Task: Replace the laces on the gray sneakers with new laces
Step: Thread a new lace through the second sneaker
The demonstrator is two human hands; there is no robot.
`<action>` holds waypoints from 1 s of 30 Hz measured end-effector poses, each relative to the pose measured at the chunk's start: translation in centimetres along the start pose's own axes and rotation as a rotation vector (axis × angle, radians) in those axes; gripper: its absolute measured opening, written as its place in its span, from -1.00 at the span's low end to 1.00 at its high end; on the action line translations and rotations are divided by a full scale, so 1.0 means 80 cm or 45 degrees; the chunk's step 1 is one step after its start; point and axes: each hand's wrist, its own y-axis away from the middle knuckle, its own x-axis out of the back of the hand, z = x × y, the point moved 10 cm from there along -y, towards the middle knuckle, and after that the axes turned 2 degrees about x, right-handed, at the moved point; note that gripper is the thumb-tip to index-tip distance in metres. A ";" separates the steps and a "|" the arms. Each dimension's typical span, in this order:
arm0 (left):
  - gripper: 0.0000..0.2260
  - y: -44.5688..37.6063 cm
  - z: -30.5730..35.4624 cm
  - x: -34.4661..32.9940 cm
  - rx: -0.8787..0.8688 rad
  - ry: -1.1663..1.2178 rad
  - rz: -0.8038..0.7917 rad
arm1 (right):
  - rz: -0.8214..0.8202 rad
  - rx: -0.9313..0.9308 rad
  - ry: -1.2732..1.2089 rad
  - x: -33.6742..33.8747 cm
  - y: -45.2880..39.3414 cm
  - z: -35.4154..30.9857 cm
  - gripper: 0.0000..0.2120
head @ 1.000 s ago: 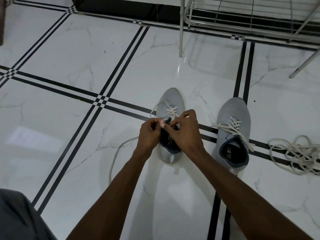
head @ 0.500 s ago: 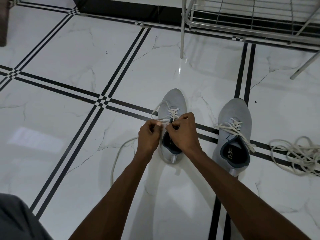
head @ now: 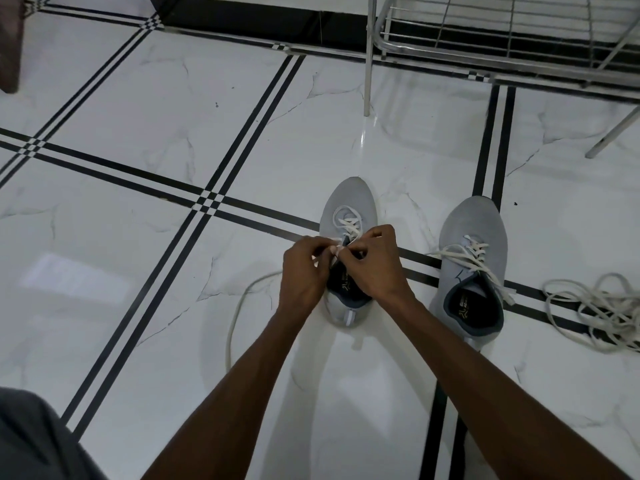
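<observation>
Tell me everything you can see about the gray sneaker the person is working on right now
The left sneaker is light gray, seemingly knit fabric, with a dark navy collar and insole showing a printed logo, and a pale heel tab. It stands upright on the white tiled floor, toe pointing away. A white lace crisscrosses its front eyelets; one loose end trails left along the floor. The left hand and right hand meet over its tongue, pinching the lace.

I'm seeing a glossy, marble-look floor [head: 145,98] throwing back glare, matt gray knit cloth on both sneakers [head: 349,199] (dark smooth linings inside), flat woven white laces [head: 346,225], and a shiny metal wire rack [head: 485,36] behind.
</observation>
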 end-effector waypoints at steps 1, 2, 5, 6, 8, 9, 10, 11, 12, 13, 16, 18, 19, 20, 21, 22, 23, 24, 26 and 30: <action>-0.87 -0.001 -0.005 0.007 0.048 -0.021 0.053 | 0.001 -0.009 0.011 0.002 0.000 0.001 -0.78; -0.87 -0.001 -0.019 0.019 0.146 -0.046 0.119 | 0.002 -0.016 0.018 0.003 0.001 0.002 -0.79; -0.86 0.009 -0.082 0.058 0.521 -0.185 0.203 | -0.004 -0.003 0.029 0.004 0.002 0.000 -0.80; -0.87 0.011 -0.090 0.064 0.535 -0.247 0.200 | -0.006 0.007 0.034 0.004 0.002 -0.001 -0.79; -0.91 0.007 -0.066 0.065 0.309 -0.205 0.221 | -0.003 0.029 0.032 0.004 0.000 -0.004 -0.81; -0.90 0.006 -0.043 0.056 0.157 -0.128 0.200 | -0.005 0.027 0.032 0.004 0.000 -0.004 -0.81; -0.87 0.004 -0.022 0.041 0.051 -0.060 0.132 | -0.011 0.021 0.033 0.004 -0.001 -0.003 -0.81; -0.84 0.001 -0.008 0.026 0.007 -0.029 0.045 | -0.013 0.022 0.038 0.003 -0.001 -0.003 -0.79; -0.84 -0.001 0.000 0.011 -0.010 -0.019 -0.030 | -0.008 0.025 0.035 0.003 -0.002 -0.003 -0.77; -0.86 -0.001 0.004 0.003 -0.008 -0.037 -0.054 | -0.003 0.032 0.026 0.005 -0.001 -0.003 -0.77; -0.86 0.001 -0.030 0.025 0.212 -0.173 0.121 | -0.002 0.043 0.045 0.006 0.001 -0.004 -0.81; -0.86 0.009 -0.073 0.049 0.473 -0.252 0.158 | -0.003 0.042 0.038 0.007 0.002 -0.005 -0.82; -0.86 0.013 -0.088 0.052 0.554 -0.271 0.123 | -0.002 0.036 0.025 0.008 0.003 -0.005 -0.83; -0.86 0.015 -0.093 0.052 0.569 -0.252 0.083 | -0.003 0.029 0.014 0.008 0.004 -0.006 -0.83; -0.85 0.012 -0.084 0.050 0.485 -0.197 0.078 | -0.003 0.027 0.018 0.008 0.003 -0.006 -0.82; -0.85 0.007 -0.064 0.048 0.344 -0.139 0.090 | -0.004 0.025 0.031 0.008 0.003 -0.006 -0.82; -0.83 0.004 -0.043 0.043 0.199 -0.097 0.092 | -0.011 0.021 0.040 0.007 0.004 -0.006 -0.82; -0.80 -0.001 -0.028 0.033 0.105 -0.055 0.056 | -0.011 0.019 0.037 0.007 0.003 -0.006 -0.81; -0.84 -0.006 -0.010 0.007 0.042 -0.001 -0.088 | -0.010 0.020 0.017 0.008 0.002 -0.005 -0.79; -0.87 0.006 -0.047 0.021 0.255 -0.079 0.011 | -0.003 0.023 0.024 0.009 0.004 -0.003 -0.83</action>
